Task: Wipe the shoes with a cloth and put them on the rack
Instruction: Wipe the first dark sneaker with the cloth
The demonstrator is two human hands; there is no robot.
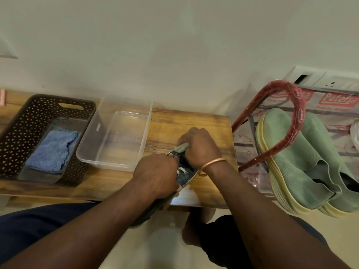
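Two forearms reach in over the near edge of the desk [204,121], meeting at a small denim shoe [185,176] that sits near its front right corner. The left hand [157,171] grips the shoe, seemingly to steady it, while the right hand [198,146] is closed around a bunched green cloth [182,147] at the toe. Just off the desk's right edge the rack [300,105] already carries a green pair [291,158], within easy reach. A spare blue cloth [52,150] waits in the basket [29,117] at the left end.

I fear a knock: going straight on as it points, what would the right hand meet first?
Likely the clear plastic container, past the green cloth in the right hand; depth unclear.
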